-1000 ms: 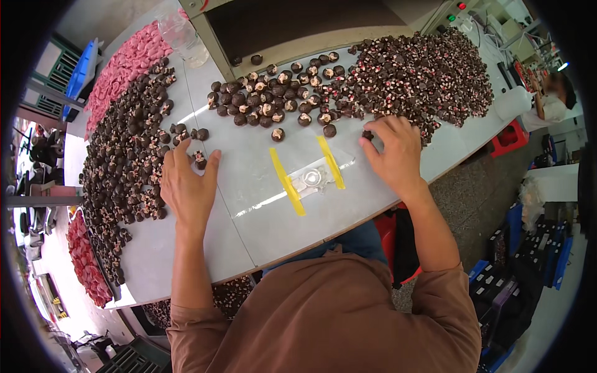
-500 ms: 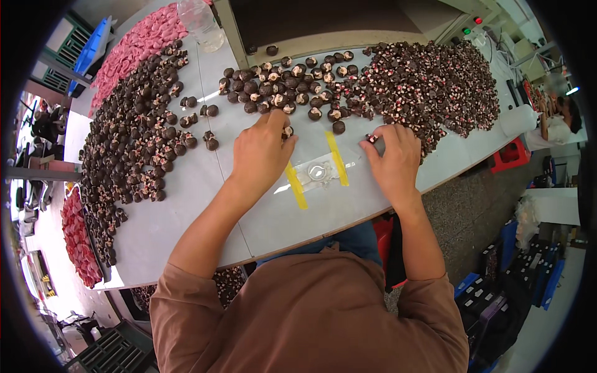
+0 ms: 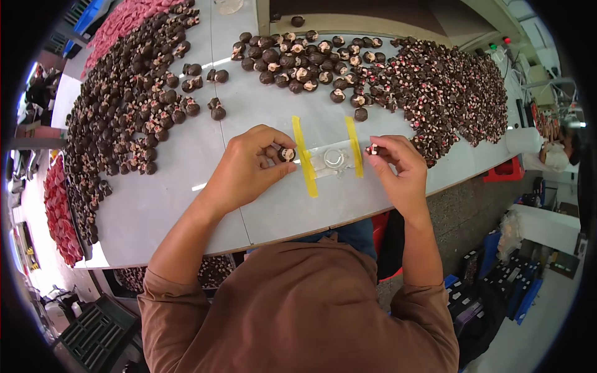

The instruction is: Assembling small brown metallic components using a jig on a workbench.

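Note:
My left hand (image 3: pixel 245 166) pinches a round dark-brown doll head (image 3: pixel 286 155) with a pale front, just left of a clear plate. Between thumb and fingers of my right hand (image 3: pixel 403 175) is a small dark piece with pink and white parts (image 3: pixel 373 150), its shape too small to make out fully. The clear plate (image 3: pixel 323 168) bears a round transparent ring (image 3: pixel 335 158) and lies on the white table between my hands. Yellow tape strips (image 3: pixel 305 158) hold its two sides. Beyond it lies a cluster of similar doll heads (image 3: pixel 287 61).
At the right is a heap of small dark, pink and white pieces (image 3: pixel 460 87). Dark joined figures (image 3: pixel 127 105) spread over the table's left side. Pink pieces (image 3: pixel 124 25) lie behind them, red ones (image 3: pixel 61 211) at the far left. A metal-framed opening (image 3: pixel 367 28) stands at the back.
My left hand has come back from the near edge of the doll heads to the plate's left side, bringing one head. My right hand still holds its small piece. The view has shifted slightly.

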`<control>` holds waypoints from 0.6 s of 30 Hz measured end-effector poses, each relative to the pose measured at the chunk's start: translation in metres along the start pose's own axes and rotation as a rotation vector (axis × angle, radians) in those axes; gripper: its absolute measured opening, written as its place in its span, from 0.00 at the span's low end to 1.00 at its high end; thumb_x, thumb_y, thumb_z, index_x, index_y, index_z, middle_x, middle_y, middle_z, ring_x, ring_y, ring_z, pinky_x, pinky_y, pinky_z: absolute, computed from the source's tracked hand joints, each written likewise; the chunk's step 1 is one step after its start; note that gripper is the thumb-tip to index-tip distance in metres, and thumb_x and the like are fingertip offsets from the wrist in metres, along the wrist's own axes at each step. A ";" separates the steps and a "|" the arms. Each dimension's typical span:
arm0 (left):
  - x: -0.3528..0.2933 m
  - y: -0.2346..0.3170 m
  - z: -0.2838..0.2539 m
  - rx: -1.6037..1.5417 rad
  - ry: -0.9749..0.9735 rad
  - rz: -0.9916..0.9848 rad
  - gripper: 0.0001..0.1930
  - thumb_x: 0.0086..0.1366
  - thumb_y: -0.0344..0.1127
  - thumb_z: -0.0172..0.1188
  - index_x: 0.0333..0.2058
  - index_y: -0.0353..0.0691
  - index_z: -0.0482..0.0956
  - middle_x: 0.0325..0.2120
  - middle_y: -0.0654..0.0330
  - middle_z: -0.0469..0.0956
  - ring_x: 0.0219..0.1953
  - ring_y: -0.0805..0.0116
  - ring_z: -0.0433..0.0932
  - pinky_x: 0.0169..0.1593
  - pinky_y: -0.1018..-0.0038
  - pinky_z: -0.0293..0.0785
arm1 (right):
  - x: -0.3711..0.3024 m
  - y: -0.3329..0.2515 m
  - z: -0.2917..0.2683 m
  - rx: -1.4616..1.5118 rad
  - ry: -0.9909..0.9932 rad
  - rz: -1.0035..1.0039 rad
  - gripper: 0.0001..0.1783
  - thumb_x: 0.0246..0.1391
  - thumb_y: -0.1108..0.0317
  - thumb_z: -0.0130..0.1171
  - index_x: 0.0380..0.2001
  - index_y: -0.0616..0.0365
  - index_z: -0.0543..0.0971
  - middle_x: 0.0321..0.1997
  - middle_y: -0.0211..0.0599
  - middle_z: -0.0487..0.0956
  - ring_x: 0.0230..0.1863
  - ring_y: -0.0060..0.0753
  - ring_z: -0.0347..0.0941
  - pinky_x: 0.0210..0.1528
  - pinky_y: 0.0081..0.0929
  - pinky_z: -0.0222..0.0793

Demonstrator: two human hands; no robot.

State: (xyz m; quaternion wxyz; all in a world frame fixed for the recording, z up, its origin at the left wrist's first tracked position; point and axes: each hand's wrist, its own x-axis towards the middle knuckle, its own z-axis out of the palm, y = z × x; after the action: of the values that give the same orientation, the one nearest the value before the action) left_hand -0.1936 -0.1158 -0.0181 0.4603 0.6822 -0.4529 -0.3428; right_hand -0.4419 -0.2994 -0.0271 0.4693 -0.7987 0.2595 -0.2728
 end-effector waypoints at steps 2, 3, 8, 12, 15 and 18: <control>-0.002 0.000 0.000 -0.040 -0.038 -0.059 0.15 0.60 0.23 0.76 0.45 0.34 0.85 0.36 0.64 0.80 0.33 0.80 0.76 0.38 0.79 0.75 | 0.001 -0.013 0.003 0.020 -0.104 -0.037 0.19 0.55 0.87 0.67 0.51 0.67 0.84 0.50 0.38 0.80 0.44 0.25 0.81 0.47 0.23 0.78; -0.002 -0.002 0.002 -0.062 -0.011 -0.071 0.15 0.60 0.23 0.76 0.45 0.34 0.85 0.36 0.64 0.80 0.33 0.80 0.76 0.38 0.79 0.75 | 0.001 -0.014 0.002 -0.047 -0.133 -0.063 0.20 0.52 0.88 0.67 0.49 0.66 0.85 0.49 0.38 0.81 0.42 0.24 0.79 0.45 0.23 0.77; -0.005 -0.011 0.005 -0.039 -0.062 0.135 0.15 0.60 0.26 0.76 0.46 0.35 0.87 0.36 0.57 0.83 0.32 0.70 0.80 0.38 0.72 0.80 | 0.006 -0.032 0.008 -0.256 -0.211 -0.174 0.22 0.49 0.87 0.69 0.49 0.62 0.86 0.47 0.40 0.82 0.42 0.30 0.81 0.44 0.27 0.78; -0.009 -0.014 0.004 -0.025 -0.077 0.159 0.16 0.60 0.26 0.76 0.48 0.36 0.87 0.37 0.55 0.83 0.32 0.66 0.82 0.39 0.69 0.81 | 0.017 -0.041 0.014 -0.450 -0.281 -0.309 0.22 0.46 0.85 0.72 0.48 0.60 0.87 0.46 0.42 0.84 0.43 0.39 0.83 0.44 0.32 0.79; -0.011 -0.015 0.006 -0.025 -0.071 0.149 0.17 0.60 0.26 0.76 0.49 0.36 0.88 0.39 0.54 0.83 0.32 0.64 0.83 0.39 0.68 0.82 | 0.023 -0.046 0.016 -0.529 -0.351 -0.336 0.21 0.46 0.83 0.73 0.47 0.61 0.87 0.44 0.41 0.84 0.43 0.41 0.83 0.44 0.34 0.80; -0.010 -0.015 0.009 -0.023 -0.066 0.143 0.14 0.59 0.30 0.75 0.44 0.35 0.88 0.36 0.50 0.83 0.35 0.54 0.85 0.42 0.61 0.81 | 0.026 -0.048 0.016 -0.591 -0.384 -0.350 0.21 0.47 0.82 0.73 0.47 0.61 0.87 0.44 0.42 0.84 0.43 0.42 0.83 0.43 0.34 0.79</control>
State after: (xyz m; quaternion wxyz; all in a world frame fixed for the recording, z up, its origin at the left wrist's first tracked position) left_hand -0.2004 -0.1067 -0.0343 0.4763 0.6311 -0.5115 -0.3366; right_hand -0.4052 -0.2867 0.0143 0.2056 -0.9681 0.0942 -0.1081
